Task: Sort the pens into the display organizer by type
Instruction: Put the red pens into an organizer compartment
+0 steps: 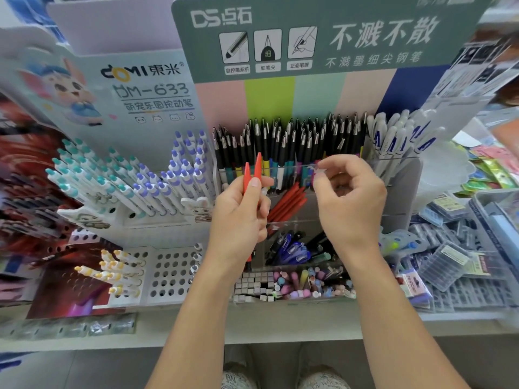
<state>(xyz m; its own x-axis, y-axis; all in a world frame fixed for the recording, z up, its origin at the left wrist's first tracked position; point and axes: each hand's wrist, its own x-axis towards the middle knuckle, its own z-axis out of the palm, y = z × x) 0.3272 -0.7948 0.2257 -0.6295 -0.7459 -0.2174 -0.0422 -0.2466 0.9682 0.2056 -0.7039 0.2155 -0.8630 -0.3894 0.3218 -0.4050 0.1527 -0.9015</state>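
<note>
Crowded organizer [292, 220], left hand [238, 217] gripping 2 red pens [252, 169]

A: Your left hand [238, 217] holds two red-orange pens [252, 171]. Backboard [295, 96]?

B: Stripes: pink, lime, mint, pale pink, navy, under a grey-green header. Black pens [295, 141] with silver clips; white pens [179, 175] capped purple, others teal.
</note>
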